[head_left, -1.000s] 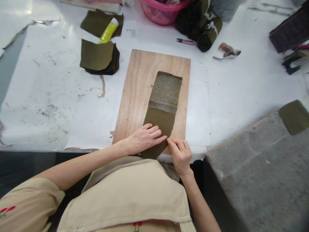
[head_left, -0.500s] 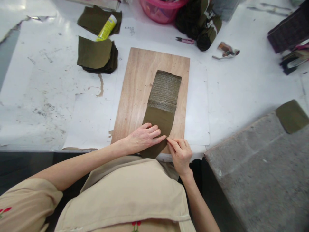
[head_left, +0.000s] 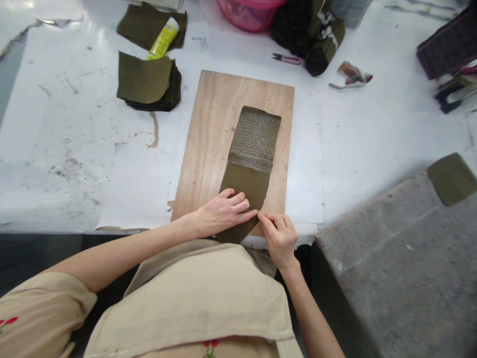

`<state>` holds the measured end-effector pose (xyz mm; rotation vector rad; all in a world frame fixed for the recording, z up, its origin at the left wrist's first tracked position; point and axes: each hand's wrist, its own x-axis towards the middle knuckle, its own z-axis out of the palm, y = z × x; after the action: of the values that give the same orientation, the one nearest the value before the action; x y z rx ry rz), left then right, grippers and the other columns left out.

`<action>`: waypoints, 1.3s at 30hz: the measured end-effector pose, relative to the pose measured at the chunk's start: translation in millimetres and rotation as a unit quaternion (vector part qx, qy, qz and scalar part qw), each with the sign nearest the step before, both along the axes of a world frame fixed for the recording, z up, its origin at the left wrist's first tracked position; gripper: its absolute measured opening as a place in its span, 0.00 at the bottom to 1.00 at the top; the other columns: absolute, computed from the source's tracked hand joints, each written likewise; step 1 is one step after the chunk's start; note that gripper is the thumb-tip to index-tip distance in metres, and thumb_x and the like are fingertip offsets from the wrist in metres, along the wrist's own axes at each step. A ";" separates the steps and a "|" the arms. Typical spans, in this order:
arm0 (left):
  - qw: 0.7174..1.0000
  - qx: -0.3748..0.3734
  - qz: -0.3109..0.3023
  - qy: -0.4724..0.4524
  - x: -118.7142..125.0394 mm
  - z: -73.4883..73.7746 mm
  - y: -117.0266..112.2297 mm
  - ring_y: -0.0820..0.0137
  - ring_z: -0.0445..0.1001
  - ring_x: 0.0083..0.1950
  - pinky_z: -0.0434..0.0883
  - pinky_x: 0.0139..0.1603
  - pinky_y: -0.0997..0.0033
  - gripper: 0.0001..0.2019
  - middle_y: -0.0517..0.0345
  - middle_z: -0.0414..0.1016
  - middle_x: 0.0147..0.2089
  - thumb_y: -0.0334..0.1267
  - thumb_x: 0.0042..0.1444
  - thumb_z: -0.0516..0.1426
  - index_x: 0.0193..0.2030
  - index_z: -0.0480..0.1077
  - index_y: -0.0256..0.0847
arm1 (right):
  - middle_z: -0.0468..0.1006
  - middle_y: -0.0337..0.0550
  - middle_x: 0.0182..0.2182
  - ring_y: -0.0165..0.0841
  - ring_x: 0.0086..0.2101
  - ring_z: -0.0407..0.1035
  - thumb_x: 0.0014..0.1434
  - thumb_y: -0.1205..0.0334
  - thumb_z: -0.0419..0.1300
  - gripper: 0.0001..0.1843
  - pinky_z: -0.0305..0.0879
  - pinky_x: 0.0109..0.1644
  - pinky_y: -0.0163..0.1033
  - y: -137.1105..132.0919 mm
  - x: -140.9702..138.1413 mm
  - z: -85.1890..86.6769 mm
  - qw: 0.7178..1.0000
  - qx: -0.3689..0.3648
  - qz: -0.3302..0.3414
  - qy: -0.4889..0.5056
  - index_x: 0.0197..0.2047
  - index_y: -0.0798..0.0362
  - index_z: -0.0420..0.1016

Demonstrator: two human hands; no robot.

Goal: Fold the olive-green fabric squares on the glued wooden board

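A long olive-green fabric strip (head_left: 248,183) lies on a wooden board (head_left: 212,119). Its far half is ribbed and greyish; the near half is smooth and hangs towards the board's front edge. My left hand (head_left: 223,213) rests flat across the smooth part, fingers spread and pressing on the cloth. Close by its fingertips, my right hand (head_left: 280,238) pinches the right edge of the fabric between thumb and forefinger. The fingers cover the exact spot being pinched.
At the upper left are stacked olive fabric pieces (head_left: 143,79) and a yellow glue stick (head_left: 164,39). Beyond the board lie pink thread snips (head_left: 286,59), dark rolled fabric (head_left: 316,57) and a pink basin (head_left: 249,15). A grey slab (head_left: 406,258) with an olive patch (head_left: 452,179) stands right.
The view has shifted very slightly. Both hands stay almost in place on the fabric, with the right fingers still at its edge.
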<state>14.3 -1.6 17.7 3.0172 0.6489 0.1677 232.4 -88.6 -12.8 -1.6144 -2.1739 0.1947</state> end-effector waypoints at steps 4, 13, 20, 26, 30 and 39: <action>1.000 0.007 -0.006 0.004 -0.5 -2.3 0.0 0.64 0.68 0.50 0.63 0.50 0.61 0.16 0.54 0.71 0.44 0.30 0.66 0.51 0.59 0.64 0.46 | 0.76 0.44 0.35 0.32 0.37 0.64 0.64 0.69 0.56 0.16 0.62 0.43 0.37 -1.4 0.0 -0.4 1.000 -0.003 -0.001 -0.008 0.52 0.47 0.76; 0.999 0.019 -0.013 0.028 -0.7 -2.1 -0.7 0.62 0.67 0.52 0.63 0.50 0.60 0.18 0.53 0.70 0.46 0.30 0.65 0.51 0.60 0.62 0.47 | 0.74 0.44 0.37 0.32 0.38 0.63 0.63 0.69 0.57 0.20 0.63 0.44 0.37 -9.4 3.2 -0.3 0.999 -0.019 -0.009 -0.025 0.56 0.43 0.74; 1.000 -0.003 -0.009 0.021 -1.3 -4.7 -1.6 0.61 0.67 0.54 0.63 0.50 0.59 0.19 0.52 0.70 0.47 0.31 0.65 0.52 0.62 0.61 0.48 | 0.74 0.44 0.38 0.33 0.39 0.64 0.64 0.69 0.56 0.21 0.63 0.44 0.39 -14.8 5.5 -1.6 0.999 -0.022 -0.018 -0.036 0.58 0.40 0.72; 0.999 -0.007 -0.009 0.032 -3.6 -5.1 -1.9 0.61 0.65 0.56 0.62 0.52 0.60 0.20 0.51 0.70 0.49 0.31 0.66 0.51 0.63 0.60 0.49 | 0.74 0.44 0.39 0.33 0.40 0.64 0.64 0.69 0.56 0.18 0.64 0.44 0.39 -17.5 11.1 1.7 0.999 -0.036 -0.034 -0.004 0.53 0.42 0.76; 1.000 -0.007 -0.009 0.026 -3.9 -4.3 -1.4 0.61 0.66 0.55 0.63 0.52 0.59 0.20 0.51 0.70 0.49 0.32 0.65 0.52 0.63 0.59 0.49 | 0.74 0.44 0.38 0.33 0.41 0.66 0.65 0.69 0.53 0.17 0.66 0.46 0.40 -15.3 10.5 6.7 0.992 -0.052 -0.079 0.086 0.51 0.46 0.77; 1.000 -0.002 0.009 -0.003 -7.1 -6.1 -2.1 0.63 0.69 0.53 0.64 0.55 0.58 0.16 0.50 0.71 0.51 0.31 0.65 0.52 0.58 0.65 0.43 | 0.75 0.45 0.41 0.34 0.42 0.65 0.64 0.68 0.55 0.18 0.64 0.48 0.40 -8.7 -14.5 5.7 0.998 -0.031 -0.054 0.009 0.53 0.44 0.76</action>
<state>7.2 -3.7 11.7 3.0060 0.6766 0.1761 217.9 -97.2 -7.1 -1.7532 -2.0800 0.2457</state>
